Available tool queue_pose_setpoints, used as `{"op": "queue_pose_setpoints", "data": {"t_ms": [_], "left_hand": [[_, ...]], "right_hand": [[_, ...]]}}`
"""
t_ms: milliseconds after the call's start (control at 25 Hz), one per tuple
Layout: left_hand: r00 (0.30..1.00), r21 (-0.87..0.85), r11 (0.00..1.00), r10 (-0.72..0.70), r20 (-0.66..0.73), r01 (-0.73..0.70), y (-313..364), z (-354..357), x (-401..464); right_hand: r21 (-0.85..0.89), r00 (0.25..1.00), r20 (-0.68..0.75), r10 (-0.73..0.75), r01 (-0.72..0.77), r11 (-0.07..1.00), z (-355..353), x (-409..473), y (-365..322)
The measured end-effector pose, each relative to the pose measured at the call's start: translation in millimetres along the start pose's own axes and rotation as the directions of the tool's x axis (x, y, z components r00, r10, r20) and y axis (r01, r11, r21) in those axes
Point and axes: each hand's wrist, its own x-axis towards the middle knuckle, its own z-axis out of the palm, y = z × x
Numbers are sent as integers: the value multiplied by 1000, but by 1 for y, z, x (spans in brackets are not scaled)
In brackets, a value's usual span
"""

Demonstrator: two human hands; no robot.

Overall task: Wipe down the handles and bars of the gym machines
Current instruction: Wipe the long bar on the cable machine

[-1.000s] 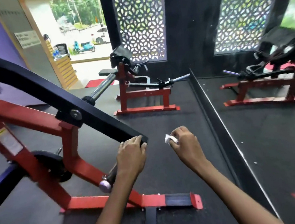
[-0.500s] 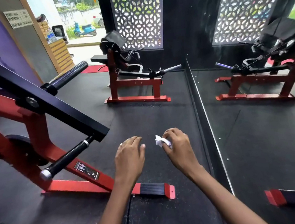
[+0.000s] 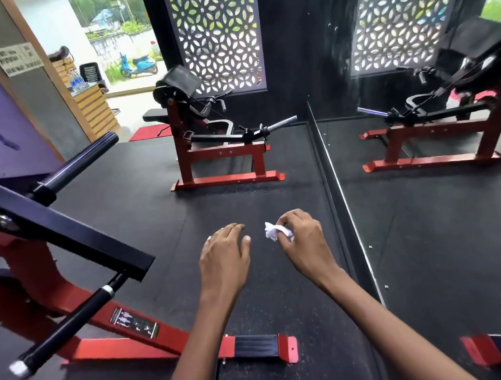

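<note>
My right hand [image 3: 301, 240] pinches a small crumpled white cloth [image 3: 272, 230] in mid-air over the black floor. My left hand [image 3: 224, 256] hovers beside it with relaxed fingers, holding nothing. To the left stands a red and black gym machine [image 3: 34, 267] with a black square arm [image 3: 69, 240], a black handle grip [image 3: 70, 325] with a silver end and a thick black bar [image 3: 79, 165]. Both hands are well to the right of it and touch none of its parts. Farther ahead is a second red machine [image 3: 220, 158] with a chrome bar [image 3: 279, 123].
A wall mirror [image 3: 437, 230] runs along the right side and reflects the far machine. The near machine's red foot [image 3: 262, 346] with a black tread lies on the floor below my arms. An open doorway [image 3: 120, 63] is at the back left.
My left hand let go of the black arm's end and now hovers free. The view has shifted right and away, so the near machine sits further left. The cloth stays in my right hand.
</note>
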Motion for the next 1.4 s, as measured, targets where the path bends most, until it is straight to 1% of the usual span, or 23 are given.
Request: {"op": "queue_pose_setpoints", "data": {"t_ms": [280, 520, 640, 840, 920, 1080, 1200, 1280, 1400], "left_hand": [[999, -20, 999, -30, -29, 30, -3, 54, 140], [997, 36, 997, -73, -2, 73, -15, 91, 287], [996, 94, 991, -92, 8, 91, -32, 108, 348], [975, 149, 963, -221, -30, 223, -83, 155, 483], [960, 165, 946, -275, -53, 280, -103, 170, 531], [905, 195, 884, -411, -106, 424, -148, 183, 641], [863, 214, 837, -477, -169, 504, -190, 178, 709], [834, 218, 807, -511, -208, 548, -217, 176, 741], [776, 217, 750, -570, -269, 625, -279, 176, 793]], "right_hand": [[11, 1000, 9, -18, 18, 1000, 44, 138, 59], [9, 999, 37, -23, 23, 1000, 88, 281, 103], [45, 999, 52, -7, 5, 999, 126, 341, 122], [153, 988, 128, -89, 69, 986, 213, 467, 157], [174, 979, 166, -114, 84, 981, 245, 519, 168], [234, 938, 249, -241, 183, 955, 324, 642, 178], [313, 898, 277, -341, 251, 916, 391, 717, 168], [389, 873, 301, -384, 256, 885, 430, 751, 158], [464, 820, 337, -463, 283, 839, 509, 802, 140]]}}
